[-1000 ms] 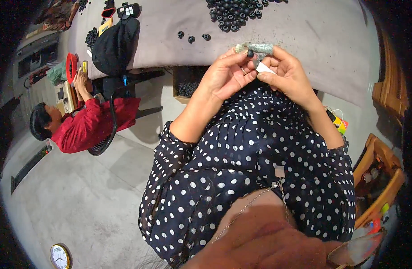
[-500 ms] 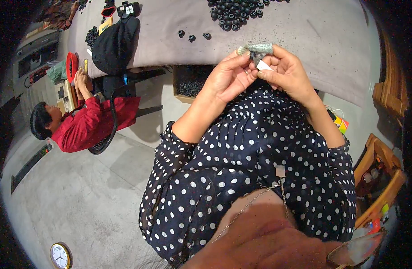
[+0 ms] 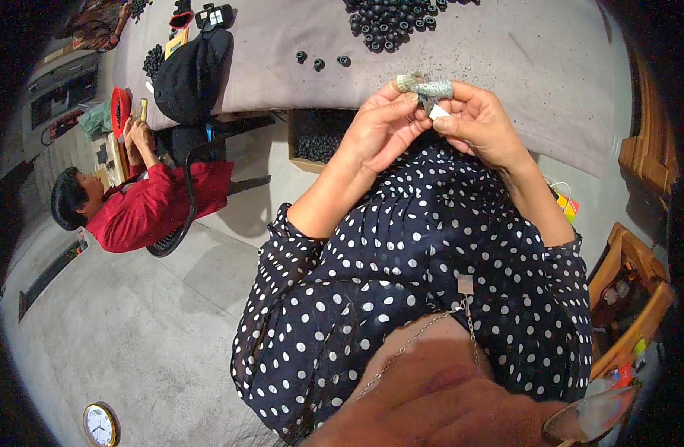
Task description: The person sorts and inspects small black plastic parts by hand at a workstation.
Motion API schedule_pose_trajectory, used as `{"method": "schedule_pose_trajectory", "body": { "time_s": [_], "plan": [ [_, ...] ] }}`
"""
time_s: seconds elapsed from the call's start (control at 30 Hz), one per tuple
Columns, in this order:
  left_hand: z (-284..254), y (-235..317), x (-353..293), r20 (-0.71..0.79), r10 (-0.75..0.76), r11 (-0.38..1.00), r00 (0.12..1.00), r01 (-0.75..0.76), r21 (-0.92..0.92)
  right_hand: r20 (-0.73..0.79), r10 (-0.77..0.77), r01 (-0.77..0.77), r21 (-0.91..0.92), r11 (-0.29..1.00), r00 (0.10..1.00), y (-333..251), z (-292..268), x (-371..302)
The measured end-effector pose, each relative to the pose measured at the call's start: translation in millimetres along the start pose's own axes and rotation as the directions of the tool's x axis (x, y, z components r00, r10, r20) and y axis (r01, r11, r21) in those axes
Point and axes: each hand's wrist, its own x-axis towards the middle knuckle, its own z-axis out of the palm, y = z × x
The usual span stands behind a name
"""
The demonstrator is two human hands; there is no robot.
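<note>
My left hand (image 3: 383,128) and my right hand (image 3: 482,123) meet in front of my body, at the table's near edge. Knitted finger covers sit on both index fingers, a cream-green finger cover (image 3: 407,81) on the left and a grey finger cover (image 3: 435,90) on the right. Between the right thumb and index finger a small white flat piece (image 3: 438,112) is pinched. The left thumb and fingers are closed against the right fingertips; whatever they grip is hidden. Ahead on the cloth-covered table (image 3: 461,48) lie three small black round parts (image 3: 319,64).
A large pile of black round parts (image 3: 386,22) lies at the far side. Below the table edge stands a cardboard box (image 3: 306,161) with many dark parts. A co-worker in red (image 3: 159,205) sits at left, near a black bag (image 3: 189,78). A wooden chair (image 3: 625,298) stands right.
My hands stay in place while the fingers shift; the dark bit seen between the fingertips is now hidden. The co-worker's hands have shifted slightly.
</note>
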Motion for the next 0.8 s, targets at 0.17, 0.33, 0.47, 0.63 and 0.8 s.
{"method": "schedule_pose_trajectory", "body": {
  "time_s": [0.17,0.33,0.47,0.63,0.8],
  "plan": [
    [0.6,-3.8,-0.4,0.006,-0.011,0.998,1.0,0.01,0.063,0.037,0.001,-0.003,0.053,0.999,0.999,3.6,-6.9,0.0],
    [-0.6,-1.4,0.9,0.006,-0.008,1.0,1.0,0.008,-0.017,0.04,0.032,-0.032,0.0,1.0,0.999,0.2,-3.0,-2.5],
    [0.9,-0.3,0.7,-0.009,0.004,1.0,1.0,-0.004,0.024,0.051,0.021,-0.021,-0.006,1.0,0.998,-1.6,0.5,-4.0],
    [-1.1,0.4,0.1,0.047,-0.028,0.999,0.999,0.026,0.042,0.057,0.029,-0.029,-0.005,1.0,0.998,-4.1,-0.2,-4.8],
    [-3.7,0.4,1.4,0.099,-0.061,0.998,0.993,0.06,0.015,0.092,0.036,-0.036,0.005,0.999,0.995,-3.2,-3.1,-4.5]
  ]
}}
